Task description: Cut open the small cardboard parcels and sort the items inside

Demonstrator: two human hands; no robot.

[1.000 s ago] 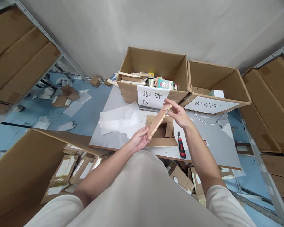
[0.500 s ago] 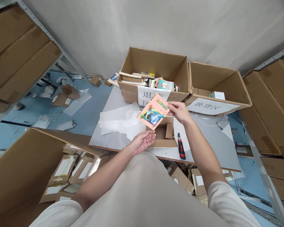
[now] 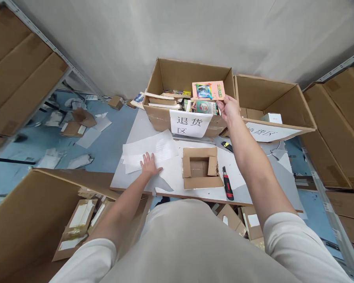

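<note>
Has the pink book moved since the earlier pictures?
Yes: the pink book, in the right hand, moved from over the small open box forward to the left labelled carton.

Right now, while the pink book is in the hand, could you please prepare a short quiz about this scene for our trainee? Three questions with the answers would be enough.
1. Which holds the pink book: A) the left hand, B) the right hand, C) both hands?
2. True or false: the red-and-black cutter lies to the right of the small open carton.
3. Fill in: the left hand is spread open over white ____.

Key:
1. B, the right hand.
2. True.
3. Paper sheets.
</note>
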